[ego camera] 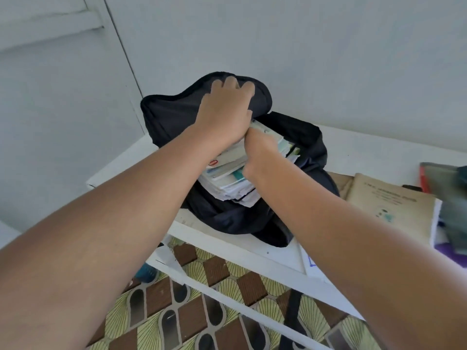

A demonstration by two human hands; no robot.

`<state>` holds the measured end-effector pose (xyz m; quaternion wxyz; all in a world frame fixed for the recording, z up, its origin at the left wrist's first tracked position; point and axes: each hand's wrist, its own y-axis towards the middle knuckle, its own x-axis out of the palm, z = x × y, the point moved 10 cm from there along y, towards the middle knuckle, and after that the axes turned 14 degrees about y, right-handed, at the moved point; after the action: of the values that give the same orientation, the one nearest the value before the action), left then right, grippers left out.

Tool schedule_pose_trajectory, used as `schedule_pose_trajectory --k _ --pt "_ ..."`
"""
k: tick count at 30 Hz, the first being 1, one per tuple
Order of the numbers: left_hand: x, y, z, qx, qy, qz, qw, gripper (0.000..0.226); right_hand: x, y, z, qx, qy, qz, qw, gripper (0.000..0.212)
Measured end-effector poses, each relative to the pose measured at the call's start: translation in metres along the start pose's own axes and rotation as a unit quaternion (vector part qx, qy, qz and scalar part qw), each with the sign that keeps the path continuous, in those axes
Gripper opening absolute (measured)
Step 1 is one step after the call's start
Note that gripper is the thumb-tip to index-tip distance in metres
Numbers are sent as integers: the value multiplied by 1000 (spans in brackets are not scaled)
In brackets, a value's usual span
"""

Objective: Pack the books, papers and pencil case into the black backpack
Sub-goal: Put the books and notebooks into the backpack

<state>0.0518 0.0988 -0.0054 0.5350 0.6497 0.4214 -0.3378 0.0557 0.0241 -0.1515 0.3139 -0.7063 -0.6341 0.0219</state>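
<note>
Backpack (177,114): far edge of the table (366,152), mouth open. My left hand (225,114) grips its flap; my right hand (260,157) clutches the stack of books and papers (227,178), half inside. Risk: loose sheets snag the rim and crumple. Pencil case possibly at right edge, blurred.

The backpack (174,114) is matt black cloth, soft and creased. The stack (227,178) in it is paper with smooth, faintly glossy covers. The booklet (389,203) beside it has dull tan paper. The table (252,246) looks painted white, smooth and matt. The floor (202,311) tiles are glossy.
</note>
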Motion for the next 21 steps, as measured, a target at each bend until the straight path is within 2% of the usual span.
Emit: schedule_pose_trajectory --k 4,8,11,13,15,17,19,21 --pt "-10 2 74 47 -140 0 989 21 -83 -5 -45 -99 33 51 993 29" --pt "3 -5 176 99 -230 -68 966 17 -187 -22 -79 -151 14 107 983 39" --pt "22 -13 242 128 -217 -130 959 15 -260 -33 -97 -163 -29 154 974 37" --pt "41 -22 278 152 -176 -199 952 18 -304 -45 -103 -174 -64 207 961 36" --pt "58 -37 305 172 -126 -261 941 19 -342 -55 -105 -171 -117 252 945 44" --pt "73 -47 309 172 -91 -290 937 21 -363 -54 -98 -142 -169 269 938 52" --pt "79 -52 313 165 -72 -294 939 32 -379 -55 -88 -103 -209 266 935 60" --pt "84 -54 310 141 -66 -308 939 56 -382 -53 -79 -81 -243 242 936 72"
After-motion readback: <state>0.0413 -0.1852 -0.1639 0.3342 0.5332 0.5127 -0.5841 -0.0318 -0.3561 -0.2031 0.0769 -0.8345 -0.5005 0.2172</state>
